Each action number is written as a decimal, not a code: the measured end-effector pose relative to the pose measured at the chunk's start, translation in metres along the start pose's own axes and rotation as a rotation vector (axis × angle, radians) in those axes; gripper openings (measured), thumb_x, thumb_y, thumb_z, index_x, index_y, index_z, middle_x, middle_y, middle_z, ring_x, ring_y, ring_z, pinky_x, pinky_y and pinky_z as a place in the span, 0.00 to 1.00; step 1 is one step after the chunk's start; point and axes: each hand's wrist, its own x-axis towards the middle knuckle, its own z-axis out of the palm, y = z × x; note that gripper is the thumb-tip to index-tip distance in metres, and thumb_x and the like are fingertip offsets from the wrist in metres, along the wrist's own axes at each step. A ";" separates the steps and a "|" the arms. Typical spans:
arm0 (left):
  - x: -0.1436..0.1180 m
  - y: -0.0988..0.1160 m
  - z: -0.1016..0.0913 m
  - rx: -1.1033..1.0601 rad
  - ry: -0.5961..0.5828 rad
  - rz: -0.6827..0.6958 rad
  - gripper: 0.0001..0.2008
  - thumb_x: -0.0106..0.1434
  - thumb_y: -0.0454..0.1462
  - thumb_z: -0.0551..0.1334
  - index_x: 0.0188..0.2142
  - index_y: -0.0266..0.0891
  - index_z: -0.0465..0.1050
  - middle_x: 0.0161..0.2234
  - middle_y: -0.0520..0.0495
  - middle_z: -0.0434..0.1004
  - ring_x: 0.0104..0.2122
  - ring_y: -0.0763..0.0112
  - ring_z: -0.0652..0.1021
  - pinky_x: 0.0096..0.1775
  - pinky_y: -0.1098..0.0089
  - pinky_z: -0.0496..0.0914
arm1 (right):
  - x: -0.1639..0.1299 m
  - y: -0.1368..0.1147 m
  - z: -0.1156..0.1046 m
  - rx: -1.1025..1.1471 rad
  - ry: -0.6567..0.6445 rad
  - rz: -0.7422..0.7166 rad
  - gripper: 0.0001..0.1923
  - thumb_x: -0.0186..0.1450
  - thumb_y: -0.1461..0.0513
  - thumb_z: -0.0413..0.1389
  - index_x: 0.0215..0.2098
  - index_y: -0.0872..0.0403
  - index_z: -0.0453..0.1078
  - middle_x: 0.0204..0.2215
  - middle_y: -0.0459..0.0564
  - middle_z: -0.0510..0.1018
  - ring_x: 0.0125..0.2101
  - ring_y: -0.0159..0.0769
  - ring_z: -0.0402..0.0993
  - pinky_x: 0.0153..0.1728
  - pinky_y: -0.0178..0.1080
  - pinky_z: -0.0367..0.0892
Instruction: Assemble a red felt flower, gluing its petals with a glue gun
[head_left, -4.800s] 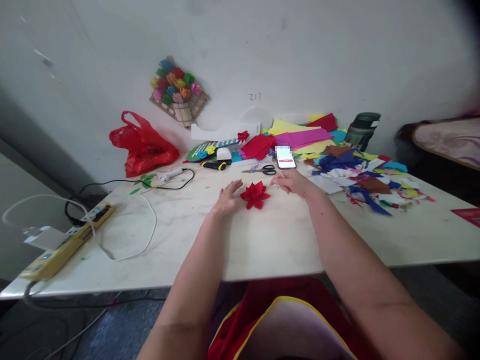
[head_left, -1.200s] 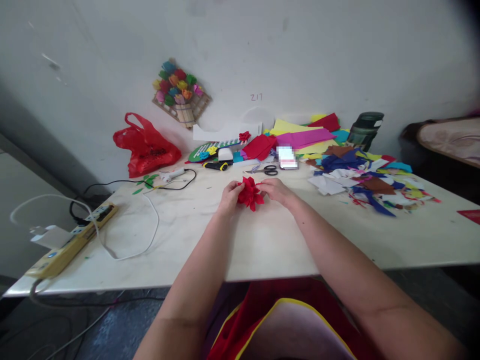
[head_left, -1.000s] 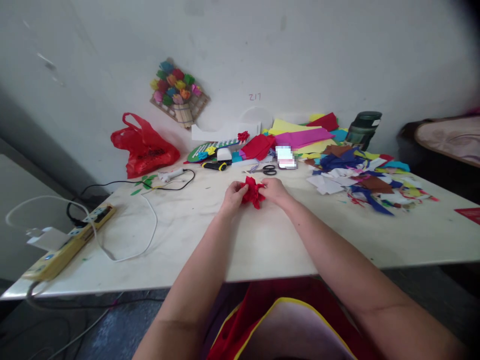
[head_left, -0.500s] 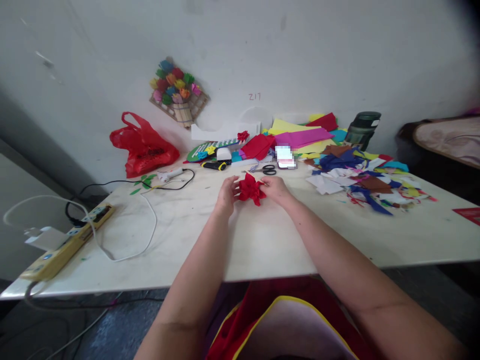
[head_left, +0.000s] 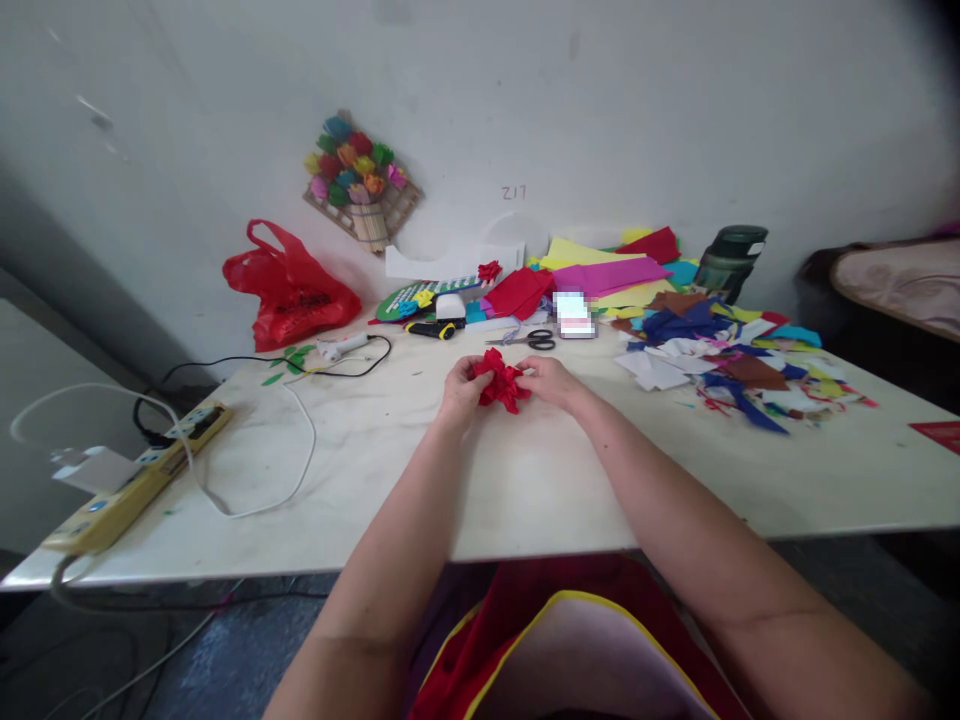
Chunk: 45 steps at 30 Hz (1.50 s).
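A red paper flower (head_left: 501,384) is held just above the white table (head_left: 525,470), between both hands. My left hand (head_left: 462,386) grips its left side with fingers curled around the petals. My right hand (head_left: 551,380) pinches its right side. The flower looks crumpled and tilted, and part of it is hidden by my fingers. Black scissors (head_left: 531,341) and a phone (head_left: 575,316) lie just beyond my hands.
A heap of coloured paper scraps (head_left: 720,355) and sheets (head_left: 600,272) fills the back right. A red plastic bag (head_left: 289,288), a glue gun (head_left: 341,347) with its cable and a yellow power strip (head_left: 131,480) sit on the left. A dark bottle (head_left: 727,260) stands by the wall.
The flower lay flat on the table between my open hands; now both hands hold it lifted. Over the last second my fingers have been working its petals, with little overall movement.
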 end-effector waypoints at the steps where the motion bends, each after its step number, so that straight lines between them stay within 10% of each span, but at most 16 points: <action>1: 0.001 -0.001 0.000 -0.003 0.013 0.021 0.20 0.41 0.39 0.69 0.35 0.38 0.67 0.29 0.50 0.75 0.27 0.70 0.74 0.32 0.69 0.67 | -0.001 -0.001 0.000 0.005 -0.018 0.012 0.09 0.53 0.68 0.55 0.34 0.57 0.70 0.15 0.43 0.73 0.20 0.32 0.71 0.26 0.32 0.64; 12: 0.006 -0.016 0.003 0.376 0.143 0.123 0.14 0.46 0.28 0.63 0.33 0.41 0.67 0.26 0.52 0.71 0.26 0.72 0.72 0.31 0.70 0.66 | -0.001 -0.007 0.003 0.057 0.061 0.059 0.13 0.50 0.72 0.53 0.33 0.56 0.69 0.11 0.40 0.69 0.17 0.31 0.68 0.23 0.32 0.61; 23: 0.005 -0.014 -0.003 0.074 0.061 0.081 0.14 0.44 0.33 0.65 0.32 0.39 0.65 0.26 0.53 0.73 0.26 0.72 0.74 0.31 0.71 0.68 | 0.005 0.007 -0.020 0.140 0.224 -0.006 0.17 0.55 0.50 0.56 0.27 0.56 0.69 0.19 0.46 0.73 0.18 0.26 0.56 0.21 0.34 0.51; 35: -0.001 -0.003 0.000 0.039 -0.147 -0.223 0.14 0.42 0.34 0.67 0.30 0.38 0.67 0.23 0.51 0.74 0.22 0.71 0.74 0.28 0.71 0.66 | 0.002 0.001 -0.003 -0.046 0.084 -0.084 0.07 0.49 0.60 0.58 0.26 0.55 0.69 0.21 0.42 0.71 0.25 0.31 0.66 0.28 0.33 0.59; 45: 0.010 0.001 -0.002 -0.055 0.057 -0.283 0.24 0.55 0.55 0.57 0.43 0.41 0.66 0.41 0.41 0.77 0.33 0.64 0.76 0.30 0.68 0.68 | 0.008 0.005 -0.007 -0.092 0.189 0.055 0.08 0.51 0.60 0.57 0.17 0.54 0.65 0.14 0.41 0.65 0.20 0.29 0.59 0.23 0.34 0.53</action>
